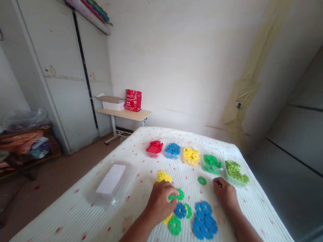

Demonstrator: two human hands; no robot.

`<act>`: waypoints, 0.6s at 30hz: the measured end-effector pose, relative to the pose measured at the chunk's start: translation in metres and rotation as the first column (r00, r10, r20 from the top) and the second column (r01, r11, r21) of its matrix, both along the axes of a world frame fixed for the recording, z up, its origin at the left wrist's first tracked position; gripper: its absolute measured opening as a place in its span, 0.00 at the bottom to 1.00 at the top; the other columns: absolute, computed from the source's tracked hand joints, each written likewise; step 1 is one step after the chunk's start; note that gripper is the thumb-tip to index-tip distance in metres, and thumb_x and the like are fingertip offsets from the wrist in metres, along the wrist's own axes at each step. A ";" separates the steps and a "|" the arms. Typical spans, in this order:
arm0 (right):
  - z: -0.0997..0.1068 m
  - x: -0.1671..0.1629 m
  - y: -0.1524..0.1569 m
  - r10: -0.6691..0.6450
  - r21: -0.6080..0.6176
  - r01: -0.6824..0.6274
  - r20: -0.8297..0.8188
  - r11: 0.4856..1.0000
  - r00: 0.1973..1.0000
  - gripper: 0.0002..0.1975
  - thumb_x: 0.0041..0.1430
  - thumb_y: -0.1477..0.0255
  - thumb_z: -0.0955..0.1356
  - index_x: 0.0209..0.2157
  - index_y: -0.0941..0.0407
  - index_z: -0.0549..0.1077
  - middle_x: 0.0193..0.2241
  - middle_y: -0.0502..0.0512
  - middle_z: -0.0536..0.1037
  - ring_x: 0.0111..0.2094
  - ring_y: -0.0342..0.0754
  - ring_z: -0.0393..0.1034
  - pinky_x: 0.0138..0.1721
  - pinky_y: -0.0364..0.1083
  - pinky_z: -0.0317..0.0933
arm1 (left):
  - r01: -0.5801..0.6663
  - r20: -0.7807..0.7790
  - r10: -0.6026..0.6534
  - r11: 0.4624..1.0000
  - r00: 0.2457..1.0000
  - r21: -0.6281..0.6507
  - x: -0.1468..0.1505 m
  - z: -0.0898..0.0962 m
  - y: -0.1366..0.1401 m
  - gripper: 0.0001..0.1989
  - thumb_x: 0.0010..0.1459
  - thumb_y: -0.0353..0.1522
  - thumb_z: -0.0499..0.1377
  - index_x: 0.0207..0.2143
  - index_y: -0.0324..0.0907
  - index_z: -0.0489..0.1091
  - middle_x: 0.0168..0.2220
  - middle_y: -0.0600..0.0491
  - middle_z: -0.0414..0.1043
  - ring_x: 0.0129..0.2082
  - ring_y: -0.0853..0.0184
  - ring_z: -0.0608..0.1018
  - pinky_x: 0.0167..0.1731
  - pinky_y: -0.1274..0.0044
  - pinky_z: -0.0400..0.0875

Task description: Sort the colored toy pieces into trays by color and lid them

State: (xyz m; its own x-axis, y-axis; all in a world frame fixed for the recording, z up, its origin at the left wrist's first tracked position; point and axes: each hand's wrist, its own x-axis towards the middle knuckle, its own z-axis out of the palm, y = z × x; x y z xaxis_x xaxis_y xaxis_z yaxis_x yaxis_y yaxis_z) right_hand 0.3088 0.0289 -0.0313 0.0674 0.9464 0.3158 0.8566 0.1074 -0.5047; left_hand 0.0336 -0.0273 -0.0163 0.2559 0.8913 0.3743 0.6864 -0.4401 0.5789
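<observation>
My left hand (161,199) is closed, thumb and forefinger pinching a green notched plastic disc (180,194) above the middle of the table. Just beyond it lies a pile of yellow discs (163,175), partly covered by the fingers. Nearer to me are a blue disc (180,211) and a green disc (175,225), overlapping yellow and green ones. A group of blue discs (204,220) lies flat between my forearms. My right hand (225,192) rests on the table with curled fingers; whatever they hold is hidden. Left of it lies a single green disc (202,180).
Along the far side stand transparent tubs of red pieces (154,147), blue pieces (172,150), yellow pieces (191,155), green pieces (212,162) and light green pieces (235,171). A white block (111,180) sits in a transparent tray at left. Behind, a small table (131,114) carries a red bag (133,100).
</observation>
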 end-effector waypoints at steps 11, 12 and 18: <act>0.001 -0.007 -0.002 -0.063 -0.056 0.068 0.086 0.996 0.994 0.09 0.53 0.71 0.59 0.31 0.53 0.70 0.30 0.52 0.76 0.33 0.47 0.70 0.33 0.41 0.56 | 0.104 -0.279 -0.107 0.994 0.954 -0.025 0.012 0.001 -0.012 0.14 0.40 0.35 0.63 0.34 0.49 0.73 0.34 0.53 0.70 0.38 0.63 0.67 0.41 0.70 0.56; 0.002 -0.008 -0.003 -0.067 -0.062 0.073 0.091 0.995 0.994 0.09 0.53 0.71 0.59 0.31 0.53 0.69 0.31 0.52 0.76 0.34 0.47 0.70 0.33 0.41 0.56 | 0.099 -0.285 -0.102 0.995 0.953 -0.025 0.011 0.000 -0.011 0.14 0.40 0.35 0.62 0.35 0.49 0.73 0.34 0.53 0.70 0.38 0.63 0.67 0.41 0.70 0.56; 0.004 -0.009 -0.004 -0.069 -0.082 0.077 0.098 0.994 0.993 0.10 0.54 0.71 0.58 0.32 0.54 0.69 0.32 0.53 0.76 0.35 0.47 0.69 0.33 0.41 0.56 | 0.009 -0.319 -0.015 1.000 0.948 -0.018 0.008 -0.004 -0.003 0.15 0.45 0.34 0.60 0.38 0.49 0.72 0.34 0.52 0.70 0.38 0.62 0.68 0.40 0.71 0.58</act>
